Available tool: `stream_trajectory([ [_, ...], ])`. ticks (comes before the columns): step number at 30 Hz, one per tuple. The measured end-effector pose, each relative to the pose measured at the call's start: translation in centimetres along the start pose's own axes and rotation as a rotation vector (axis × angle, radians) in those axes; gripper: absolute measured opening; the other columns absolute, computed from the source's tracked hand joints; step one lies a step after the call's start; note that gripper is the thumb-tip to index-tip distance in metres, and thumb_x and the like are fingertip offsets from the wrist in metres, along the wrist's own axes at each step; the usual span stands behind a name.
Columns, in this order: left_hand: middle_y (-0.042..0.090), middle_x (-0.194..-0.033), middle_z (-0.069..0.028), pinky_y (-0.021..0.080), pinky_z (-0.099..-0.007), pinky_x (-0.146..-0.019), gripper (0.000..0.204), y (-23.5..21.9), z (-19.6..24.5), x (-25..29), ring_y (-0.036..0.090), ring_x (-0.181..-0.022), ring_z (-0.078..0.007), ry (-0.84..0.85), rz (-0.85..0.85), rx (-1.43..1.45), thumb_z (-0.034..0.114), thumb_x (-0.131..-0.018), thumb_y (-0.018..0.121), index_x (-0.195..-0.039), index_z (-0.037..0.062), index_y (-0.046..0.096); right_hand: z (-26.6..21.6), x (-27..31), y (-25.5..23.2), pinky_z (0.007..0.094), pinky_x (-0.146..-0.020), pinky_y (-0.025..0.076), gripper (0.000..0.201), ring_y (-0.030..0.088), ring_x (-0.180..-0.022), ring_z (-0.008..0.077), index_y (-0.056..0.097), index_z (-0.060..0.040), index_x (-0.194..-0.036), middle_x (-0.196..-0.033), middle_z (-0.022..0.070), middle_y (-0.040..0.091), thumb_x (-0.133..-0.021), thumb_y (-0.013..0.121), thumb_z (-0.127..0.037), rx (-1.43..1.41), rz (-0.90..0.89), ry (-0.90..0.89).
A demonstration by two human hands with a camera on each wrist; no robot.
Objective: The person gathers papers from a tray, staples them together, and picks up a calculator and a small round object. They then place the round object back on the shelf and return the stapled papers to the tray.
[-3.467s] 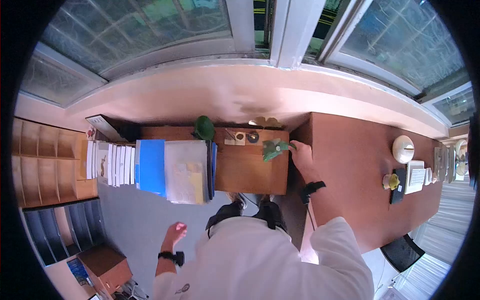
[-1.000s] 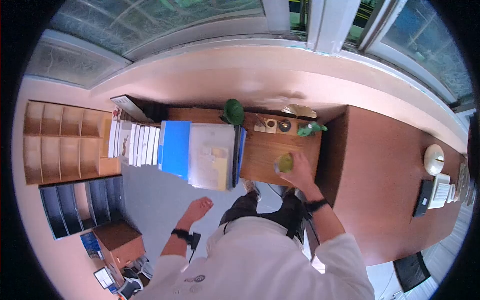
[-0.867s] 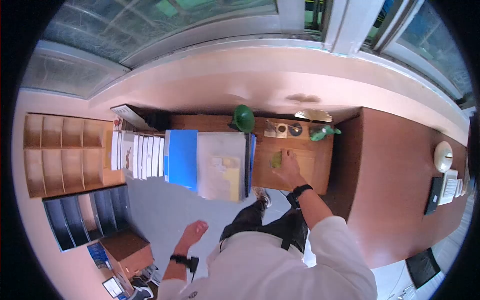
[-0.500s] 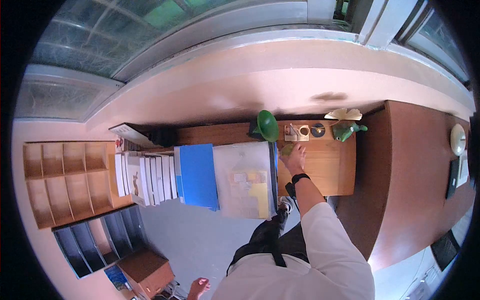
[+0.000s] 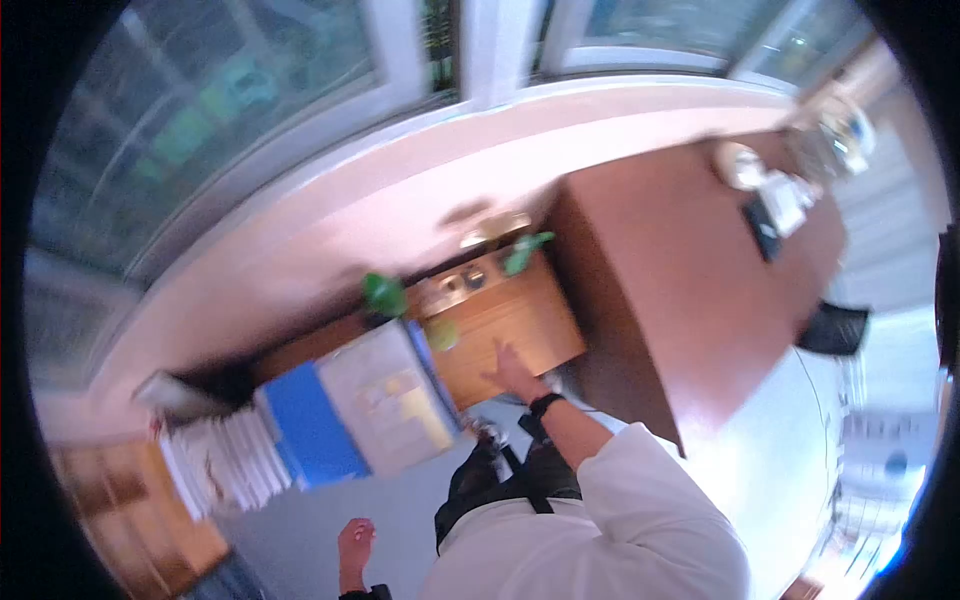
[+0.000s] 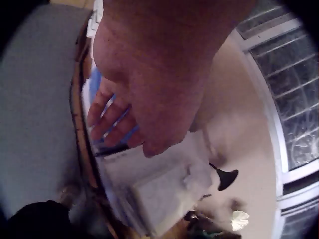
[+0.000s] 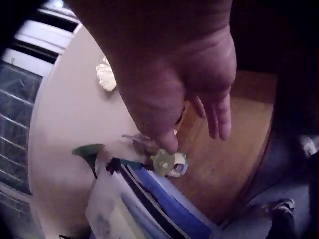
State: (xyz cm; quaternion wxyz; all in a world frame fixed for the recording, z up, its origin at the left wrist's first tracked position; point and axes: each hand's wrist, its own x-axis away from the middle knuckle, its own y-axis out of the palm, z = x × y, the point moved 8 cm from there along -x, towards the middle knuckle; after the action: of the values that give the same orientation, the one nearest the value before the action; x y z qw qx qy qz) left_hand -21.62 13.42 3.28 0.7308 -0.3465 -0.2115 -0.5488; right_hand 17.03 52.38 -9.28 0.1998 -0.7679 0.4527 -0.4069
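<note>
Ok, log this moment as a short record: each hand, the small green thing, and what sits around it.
right hand: open, fingers straight, above the wooden desk, holding nothing
left hand: open, hanging low beside the body, holding nothing
small green object: on the desk, next to the folders, apart from the right hand
folders: blue and clear, standing in a row left of the object
green lamp: at the back of the desk
picture quality: head view blurred, fine details unclear
</note>
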Motion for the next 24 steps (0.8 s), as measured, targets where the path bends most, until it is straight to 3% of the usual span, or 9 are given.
stream_trajectory([
  [2, 0.062, -0.083, -0.0074, 0.05, -0.0259, -0.059, 0.012, 1.1, 1.2, -5.0, 0.062, -0.075, -0.0146, 0.13, -0.137, 0.095, 0.008, -0.089, 0.057, -0.099, 0.0005, 0.059, 1.7, 5.7, -4.1, 0.0431, -0.102, 0.04, 0.087, 0.045, -0.124, 0.0397, 0.031, 0.0, -0.14, -0.133, 0.0278, 0.045, -0.075, 0.074, -0.039, 0.005, 0.059, 0.049],
  [4, 0.063, -0.08, -0.0074, 0.05, -0.0248, -0.057, 0.015, 1.8, 4.3, -7.6, 0.061, -0.069, -0.0137, 0.278, -0.085, 0.084, 0.013, -0.092, 0.055, -0.1, 0.0008, 0.058, 3.4, 11.2, -7.8, 0.0424, -0.098, 0.043, 0.081, 0.052, -0.117, 0.038, 0.036, 0.0012, -0.136, -0.125, 0.0284, 0.052, -0.075, 0.073, -0.037, -0.122, 0.0, 0.078],
  [7, 0.063, -0.078, -0.0062, 0.051, -0.0258, -0.056, 0.016, 6.9, 13.1, -6.3, 0.061, -0.068, -0.0131, 0.379, -0.029, -0.065, 0.017, -0.092, 0.057, -0.097, 0.0021, 0.059, 6.8, 18.3, -12.4, 0.0416, -0.088, 0.049, 0.066, 0.061, -0.103, 0.0346, 0.048, -0.0016, -0.126, -0.11, 0.0198, 0.063, -0.076, 0.072, -0.039, -0.24, 0.037, 0.163],
  [12, 0.063, -0.076, -0.006, 0.05, -0.025, -0.057, 0.015, 17.5, 16.4, -4.6, 0.06, -0.065, -0.0121, 0.538, -0.165, -0.076, 0.015, -0.092, 0.058, -0.097, 0.0013, 0.059, 13.0, 27.8, -15.6, 0.039, -0.083, 0.051, 0.055, 0.064, -0.097, 0.0306, 0.054, -0.0033, -0.12, -0.104, 0.0167, 0.066, -0.08, 0.07, -0.037, -0.369, 0.139, 0.158],
  [13, 0.063, -0.076, -0.0055, 0.05, -0.0242, -0.058, 0.013, 20.4, 16.4, -3.9, 0.059, -0.065, -0.0108, 0.555, -0.236, -0.084, 0.013, -0.091, 0.058, -0.096, 0.0009, 0.059, 13.7, 30.2, -16.4, 0.0349, -0.078, 0.053, 0.049, 0.065, -0.09, 0.0243, 0.055, -0.0028, -0.119, -0.102, 0.0142, 0.066, -0.084, 0.068, -0.035, -0.412, 0.12, 0.142],
  [14, 0.063, -0.075, -0.005, 0.049, -0.0234, -0.059, 0.012, 23.3, 16.6, -2.8, 0.058, -0.065, -0.0095, 0.571, -0.309, -0.097, 0.011, -0.091, 0.057, -0.096, 0.0005, 0.06, 14.7, 32.7, -16.9, 0.0307, -0.073, 0.054, 0.044, 0.066, -0.084, 0.0179, 0.056, -0.0024, -0.118, -0.1, 0.0117, 0.067, -0.087, 0.065, -0.033, -0.456, 0.101, 0.126],
  [19, 0.064, -0.076, -0.004, 0.05, -0.0252, -0.063, 0.012, 39.0, 18.3, 6.2, 0.059, -0.066, -0.0092, 0.725, -0.41, -0.235, 0.012, -0.088, 0.062, -0.09, 0.0001, 0.063, 25.4, 46.6, -17.3, 0.0292, -0.074, 0.053, 0.04, 0.064, -0.087, 0.0149, 0.057, -0.0029, -0.118, -0.099, 0.0078, 0.067, -0.09, 0.063, -0.031, -0.743, 0.192, 0.177],
  [21, 0.066, -0.079, -0.006, 0.051, -0.0265, -0.066, 0.016, 45.1, 17.7, 9.3, 0.062, -0.071, -0.011, 0.589, -0.549, -0.264, 0.015, -0.087, 0.064, -0.094, 0.0004, 0.065, 29.6, 52.2, -15.7, 0.0288, -0.076, 0.053, 0.039, 0.064, -0.088, 0.0143, 0.058, -0.0027, -0.118, -0.099, 0.0072, 0.067, -0.09, 0.063, -0.03, -0.835, 0.191, 0.265],
  [24, 0.069, -0.085, -0.008, 0.052, -0.0301, -0.072, 0.023, 54.7, 20.5, 17.9, 0.065, -0.078, -0.0168, 0.784, -0.646, -0.667, 0.021, -0.086, 0.066, -0.1, 0.0034, 0.066, 34.5, 60.0, -16.2, 0.029, -0.076, 0.053, 0.038, 0.064, -0.088, 0.0145, 0.058, -0.0025, -0.118, -0.099, 0.0075, 0.067, -0.09, 0.063, -0.028, -0.845, 0.246, 0.349],
])
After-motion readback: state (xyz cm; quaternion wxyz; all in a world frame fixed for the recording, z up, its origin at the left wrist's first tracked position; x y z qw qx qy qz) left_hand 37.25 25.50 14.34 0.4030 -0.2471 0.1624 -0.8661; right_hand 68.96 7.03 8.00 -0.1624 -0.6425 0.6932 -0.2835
